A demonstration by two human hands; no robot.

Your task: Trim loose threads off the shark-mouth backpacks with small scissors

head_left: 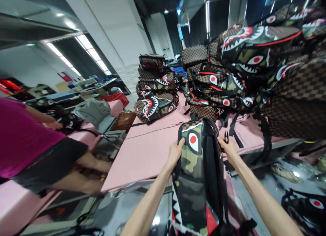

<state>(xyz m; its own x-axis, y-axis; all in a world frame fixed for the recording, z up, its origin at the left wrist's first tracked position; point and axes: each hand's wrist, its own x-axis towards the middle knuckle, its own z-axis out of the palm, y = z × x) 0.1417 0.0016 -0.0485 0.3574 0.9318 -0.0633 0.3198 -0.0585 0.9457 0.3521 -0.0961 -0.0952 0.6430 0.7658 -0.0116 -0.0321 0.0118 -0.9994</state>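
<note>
A camouflage backpack [192, 181] with a red-and-white eye and shark teeth hangs upright before me, at the near edge of the pink-covered table [142, 151]. My left hand [176, 152] grips its left side near the top, thumb on the front. On the other side, my right hand [226, 148] has its fingers closed on the backpack's edge beside the black strap side. Two dark pointed tips, which look like thread snips [226, 137], stick up from my right hand. Its lower part runs out of the bottom of the view.
Similar backpacks are piled in a left stack [158, 107] and a larger right heap [244, 66] on the table. A person in a magenta top [30, 137] stands at the left by another pink table. One more backpack [305, 209] lies low at right, near clear plastic [292, 171].
</note>
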